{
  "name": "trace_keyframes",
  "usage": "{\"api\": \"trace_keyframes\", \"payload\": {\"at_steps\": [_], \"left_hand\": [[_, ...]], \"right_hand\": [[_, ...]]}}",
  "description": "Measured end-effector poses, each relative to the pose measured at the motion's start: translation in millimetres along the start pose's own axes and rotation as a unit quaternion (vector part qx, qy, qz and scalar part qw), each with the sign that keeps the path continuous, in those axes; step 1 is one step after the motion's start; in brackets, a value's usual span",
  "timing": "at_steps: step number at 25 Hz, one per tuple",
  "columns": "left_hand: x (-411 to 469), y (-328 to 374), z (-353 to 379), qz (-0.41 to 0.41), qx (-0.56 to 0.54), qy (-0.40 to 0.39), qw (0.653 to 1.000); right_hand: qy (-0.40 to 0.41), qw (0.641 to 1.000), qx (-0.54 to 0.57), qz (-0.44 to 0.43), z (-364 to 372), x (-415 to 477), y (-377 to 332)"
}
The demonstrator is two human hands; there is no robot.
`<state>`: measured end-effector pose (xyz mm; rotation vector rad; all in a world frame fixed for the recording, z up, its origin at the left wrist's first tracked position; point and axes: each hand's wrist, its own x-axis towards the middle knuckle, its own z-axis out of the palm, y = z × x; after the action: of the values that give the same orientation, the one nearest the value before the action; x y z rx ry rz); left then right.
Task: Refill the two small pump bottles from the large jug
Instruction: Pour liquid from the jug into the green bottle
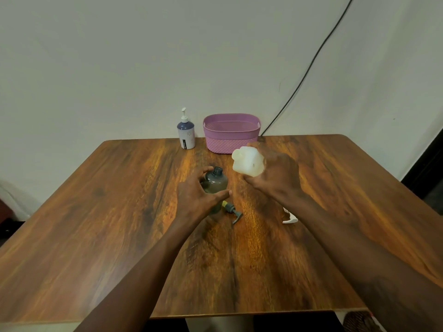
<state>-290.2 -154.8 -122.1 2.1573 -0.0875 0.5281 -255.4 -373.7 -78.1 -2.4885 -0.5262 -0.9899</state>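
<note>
The left hand (199, 195) cups the open-necked dark grey plastic bottle (215, 179) near the middle of the wooden surface (96, 224), its grip spread loosely around it. The right hand (275, 174) closes on the tilted translucent white jug (248, 161), just right of and above the bottle's neck. To pour well, steady the bottle firmly and bring the jug's mouth directly over the neck before tipping slowly.

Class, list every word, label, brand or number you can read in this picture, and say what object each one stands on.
White pump bottle: a small dark label with pale letters running sideways near its base, too small and blurred to read for certain.
Grey bottle, translucent jug, purple basket, loose pump heads: no text visible.
</note>
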Motion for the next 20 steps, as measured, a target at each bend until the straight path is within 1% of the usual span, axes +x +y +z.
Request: {"api": "trace_keyframes", "payload": {"at_steps": [4,7,11,14,17,20], "left_hand": [[1.1,15.0,4.1,0.028,-0.013,0.008,0.999],[1.2,24.7,7.4,0.046,-0.023,0.012,0.999],[0.1,34.5,10.2,0.064,-0.04,0.014,0.997],[-0.2,40.1,10.4,0.069,-0.047,0.007,0.996],[-0.9,44.5,8.9,0.076,-0.052,0.009,0.996],[-2.3,46.9,8.2,0.076,-0.053,0.011,0.996]], "right_hand": [[0.042,0.998,-0.044,-0.029,-10.2,2.0,0.5],[0.065,0.996,-0.042,-0.034,-16.0,3.5,1.0],[0.038,0.997,-0.056,-0.039,-22.3,6.4,2.8],[0.024,0.999,-0.021,-0.03,-26.4,5.5,0.8],[0.043,0.993,-0.095,-0.051,-33.4,7.7,-1.7],[0.039,0.992,-0.111,-0.049,-37.8,8.5,-3.5]]}}
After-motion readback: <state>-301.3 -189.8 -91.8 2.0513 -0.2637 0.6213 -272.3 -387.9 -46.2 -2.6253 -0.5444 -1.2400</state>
